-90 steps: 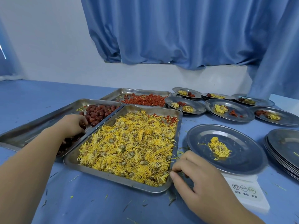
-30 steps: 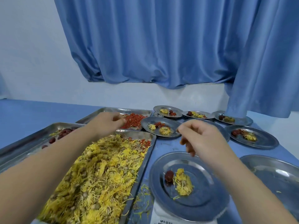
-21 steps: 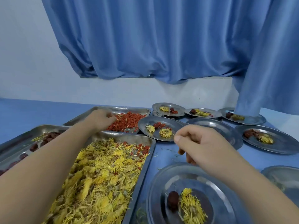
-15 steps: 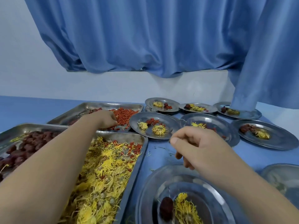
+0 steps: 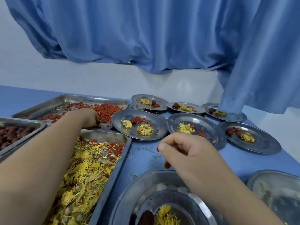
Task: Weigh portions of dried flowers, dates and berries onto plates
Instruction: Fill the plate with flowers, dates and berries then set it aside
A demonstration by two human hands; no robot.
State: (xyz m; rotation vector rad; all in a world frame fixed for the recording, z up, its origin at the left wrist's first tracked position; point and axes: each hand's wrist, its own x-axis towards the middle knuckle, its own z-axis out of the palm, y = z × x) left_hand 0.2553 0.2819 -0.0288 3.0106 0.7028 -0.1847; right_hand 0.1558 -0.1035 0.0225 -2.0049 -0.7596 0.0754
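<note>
Shifted left hand point(image 5: 87, 116) from dates point(image 5: 13, 133) to berry tray point(image 5: 68, 99), grip probably pinching berries point(image 5: 110, 111); cannot tell right hand point(image 5: 191, 153) grip above plate point(image 5: 146, 181); lacking only berries.

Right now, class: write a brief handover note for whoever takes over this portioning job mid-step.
Left hand: fingertips down among the berries in the berry tray; grip not visible.
Right hand: curled above the near plate; unclear whether it holds anything.
Near plate: one date and flowers, no berries visible.
Done: six filled plates behind.
To do: add berries to the near plate.
</note>
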